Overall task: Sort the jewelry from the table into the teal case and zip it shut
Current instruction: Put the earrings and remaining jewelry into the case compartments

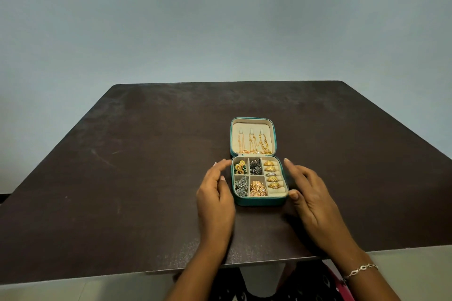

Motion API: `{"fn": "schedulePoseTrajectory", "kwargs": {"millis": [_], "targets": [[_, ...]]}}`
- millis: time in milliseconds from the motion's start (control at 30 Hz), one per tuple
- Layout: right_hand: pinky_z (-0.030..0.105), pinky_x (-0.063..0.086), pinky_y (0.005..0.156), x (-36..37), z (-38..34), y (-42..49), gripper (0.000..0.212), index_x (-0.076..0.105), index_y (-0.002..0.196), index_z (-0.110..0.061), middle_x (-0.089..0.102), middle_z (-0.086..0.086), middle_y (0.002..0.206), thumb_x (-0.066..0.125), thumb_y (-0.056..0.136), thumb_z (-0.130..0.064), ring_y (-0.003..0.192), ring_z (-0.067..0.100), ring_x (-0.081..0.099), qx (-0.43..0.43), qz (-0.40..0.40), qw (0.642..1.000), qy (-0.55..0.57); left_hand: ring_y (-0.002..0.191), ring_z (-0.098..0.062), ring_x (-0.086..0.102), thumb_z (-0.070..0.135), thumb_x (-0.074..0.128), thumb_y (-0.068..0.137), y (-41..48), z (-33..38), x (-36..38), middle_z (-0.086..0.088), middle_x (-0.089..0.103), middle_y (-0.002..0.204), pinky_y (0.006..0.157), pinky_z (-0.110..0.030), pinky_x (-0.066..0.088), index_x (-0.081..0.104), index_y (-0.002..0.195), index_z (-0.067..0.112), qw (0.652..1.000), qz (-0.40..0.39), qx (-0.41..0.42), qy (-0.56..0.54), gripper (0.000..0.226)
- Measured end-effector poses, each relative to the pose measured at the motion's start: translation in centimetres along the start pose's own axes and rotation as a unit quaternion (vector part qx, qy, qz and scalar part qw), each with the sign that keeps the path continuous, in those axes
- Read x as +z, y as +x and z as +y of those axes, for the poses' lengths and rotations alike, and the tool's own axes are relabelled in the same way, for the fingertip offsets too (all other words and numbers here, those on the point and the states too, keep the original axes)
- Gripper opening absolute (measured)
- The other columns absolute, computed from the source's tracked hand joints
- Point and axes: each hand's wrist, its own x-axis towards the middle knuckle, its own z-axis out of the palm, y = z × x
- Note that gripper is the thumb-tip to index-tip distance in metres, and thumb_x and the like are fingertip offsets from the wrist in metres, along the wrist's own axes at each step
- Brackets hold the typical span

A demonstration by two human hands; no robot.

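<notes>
Table: left hand & right hand, both loose/empty, flank edges of teal case.

I seem to be in a plain room at home, not a shop or workshop. My dark brown table, scuffed and worn, stands against a bare, pale blue-grey painted wall on the far side. Light floor shows at the near right. On the table lies a small teal case of personal jewelry.
</notes>
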Motion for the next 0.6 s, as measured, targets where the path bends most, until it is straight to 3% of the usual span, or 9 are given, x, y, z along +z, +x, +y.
{"fn": "schedulePoseTrajectory", "kwargs": {"millis": [100,233,400,500,600], "targets": [[0.023,0.032,0.092,0.3,0.0,-0.2,0.077,0.015,0.137,-0.044,0.027,-0.020,0.136,0.002,0.073,-0.083,0.123,-0.009,0.023,-0.006,0.004,1.000,0.000,0.125,-0.012,0.046,-0.012,0.044,0.085,-0.2,-0.4,0.2,0.003,0.058,0.125,0.099,-0.012,0.035,0.069,0.101,0.017,0.997,0.005,0.052,0.055,0.042],[0.039,0.027,0.099,0.9,-0.4,-0.3,0.064,0.027,0.137,-0.046,0.026,-0.005,0.146,0.008,0.083,-0.075,0.132,0.005,0.017,-0.050,-0.005,0.998,-0.046,0.133,-0.020,0.035,-0.016,0.050,0.077,-0.7,-0.9,0.8,-0.003,0.053,0.133,0.105,-0.033,0.031,0.072,0.098,0.012,0.981,-0.033,0.119,0.153,0.042],[0.040,0.026,0.094,1.4,-0.3,-0.2,0.055,0.043,0.130,-0.042,0.036,0.008,0.145,0.011,0.091,-0.065,0.132,0.017,0.020,-0.073,-0.020,0.990,-0.121,0.129,-0.031,0.041,-0.015,0.050,0.072,-0.6,-1.5,1.3,-0.009,0.056,0.130,0.101,-0.048,0.038,0.073,0.094,0.013,0.971,-0.030,0.151,0.182,0.043],[0.039,0.024,0.097,1.5,-0.3,-0.3,0.059,0.036,0.134,-0.044,0.031,0.003,0.147,0.008,0.088,-0.069,0.133,0.013,0.017,-0.077,-0.029,0.989,-0.123,0.134,-0.024,0.035,-0.016,0.047,0.077,-0.6,-1.5,1.2,-0.007,0.051,0.135,0.107,-0.038,0.033,0.071,0.101,0.011,0.978,-0.050,0.122,0.162,0.043],[0.026,0.023,0.101,1.0,-0.7,0.1,0.072,0.026,0.137,-0.047,0.018,-0.023,0.144,0.006,0.076,-0.081,0.131,-0.008,0.017,-0.034,-0.029,0.999,0.005,0.125,-0.007,0.046,-0.008,0.040,0.086,-0.3,-0.7,0.9,-0.003,0.057,0.125,0.100,-0.015,0.036,0.064,0.108,0.011,0.994,-0.017,0.093,0.060,0.037]]}}
